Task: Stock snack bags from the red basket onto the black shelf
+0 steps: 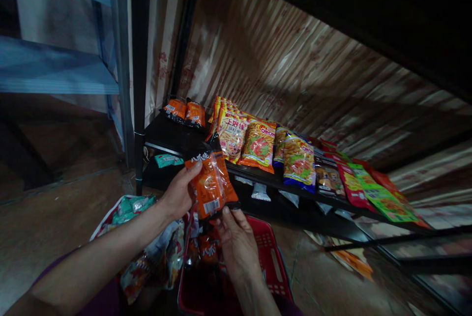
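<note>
An orange snack packet (212, 184) with a barcode is held up in front of a low black shelf (167, 136). My left hand (180, 192) grips its left edge, thumb on the front. My right hand (236, 237) pinches its bottom edge from below. Under both hands stands a red plastic basket (271, 257) holding more orange packets (206, 247). Two matching orange packets (185, 111) lie at the shelf's far left end.
Snack bags (260, 145) in yellow, orange, blue, red and green line the shelf towards the right. A lower shelf holds a teal packet (167, 160) and small white sachets (260, 191). A bag of assorted packets (147, 237) lies left of the basket. Blue racking (59, 65) stands at left.
</note>
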Action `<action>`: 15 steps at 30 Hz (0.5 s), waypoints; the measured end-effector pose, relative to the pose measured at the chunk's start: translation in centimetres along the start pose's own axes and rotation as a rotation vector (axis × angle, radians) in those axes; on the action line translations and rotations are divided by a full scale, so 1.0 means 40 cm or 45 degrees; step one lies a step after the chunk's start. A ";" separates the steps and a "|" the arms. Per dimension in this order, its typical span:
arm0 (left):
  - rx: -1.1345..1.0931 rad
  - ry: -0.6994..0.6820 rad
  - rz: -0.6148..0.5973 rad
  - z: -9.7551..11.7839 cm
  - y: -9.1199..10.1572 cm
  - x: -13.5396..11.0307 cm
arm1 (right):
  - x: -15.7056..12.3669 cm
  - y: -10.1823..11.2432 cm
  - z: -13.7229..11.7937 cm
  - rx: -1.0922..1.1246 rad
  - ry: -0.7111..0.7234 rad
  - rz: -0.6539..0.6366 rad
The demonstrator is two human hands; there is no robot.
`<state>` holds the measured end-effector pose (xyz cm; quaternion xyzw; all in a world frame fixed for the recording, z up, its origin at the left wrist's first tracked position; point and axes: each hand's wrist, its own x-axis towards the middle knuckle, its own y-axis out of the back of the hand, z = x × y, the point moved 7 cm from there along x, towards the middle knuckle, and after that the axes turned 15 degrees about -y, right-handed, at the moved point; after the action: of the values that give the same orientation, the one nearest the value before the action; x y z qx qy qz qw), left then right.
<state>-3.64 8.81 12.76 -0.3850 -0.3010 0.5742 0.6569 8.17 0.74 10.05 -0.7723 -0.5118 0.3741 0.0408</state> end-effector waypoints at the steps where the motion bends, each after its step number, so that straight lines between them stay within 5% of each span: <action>1: 0.002 -0.033 0.011 0.010 0.002 0.007 | 0.000 0.003 -0.001 -0.010 0.019 0.005; 15: 0.080 -0.251 0.169 0.070 0.016 0.037 | -0.003 0.036 0.025 0.102 0.036 0.064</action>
<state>-6.07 10.75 13.60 -0.3248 -0.3198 0.6606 0.5965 8.61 -0.34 8.75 -0.7879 -0.4763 0.3842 0.0694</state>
